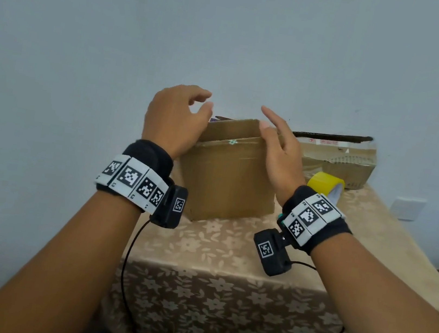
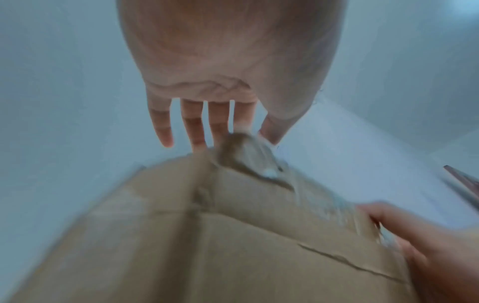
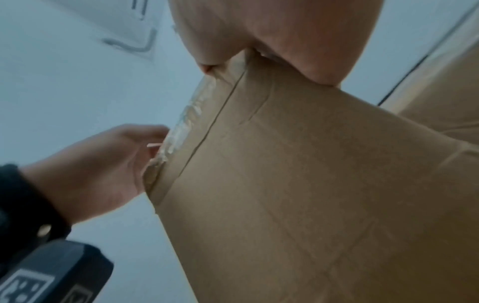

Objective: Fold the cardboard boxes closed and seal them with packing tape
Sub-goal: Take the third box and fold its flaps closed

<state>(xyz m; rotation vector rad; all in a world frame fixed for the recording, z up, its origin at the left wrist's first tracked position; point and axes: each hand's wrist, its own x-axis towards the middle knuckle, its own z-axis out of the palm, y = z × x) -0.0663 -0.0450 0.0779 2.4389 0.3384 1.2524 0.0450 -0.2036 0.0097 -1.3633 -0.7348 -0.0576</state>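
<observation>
A brown cardboard box (image 1: pixel 227 184) stands on the table, its near flap (image 1: pixel 232 131) upright with old clear tape along the fold. My left hand (image 1: pixel 208 102) hovers at the box's top left corner, fingers loosely bent and holding nothing; in the left wrist view its fingers (image 2: pixel 194 127) are spread just above the flap's taped tip (image 2: pixel 246 155). At the flap's top right corner is my right hand (image 1: pixel 265 117), thumb against the front of the flap, fingers straight behind it. The right wrist view shows the flap edge (image 3: pixel 246 67) running into the web of that thumb.
A second cardboard box (image 1: pixel 338 161) lies at the back right against the wall. A yellow tape roll (image 1: pixel 325 183) sits in front of it, just right of my right wrist. The flowered tablecloth (image 1: pixel 214 251) hangs over the near table edge. A pale wall stands close behind.
</observation>
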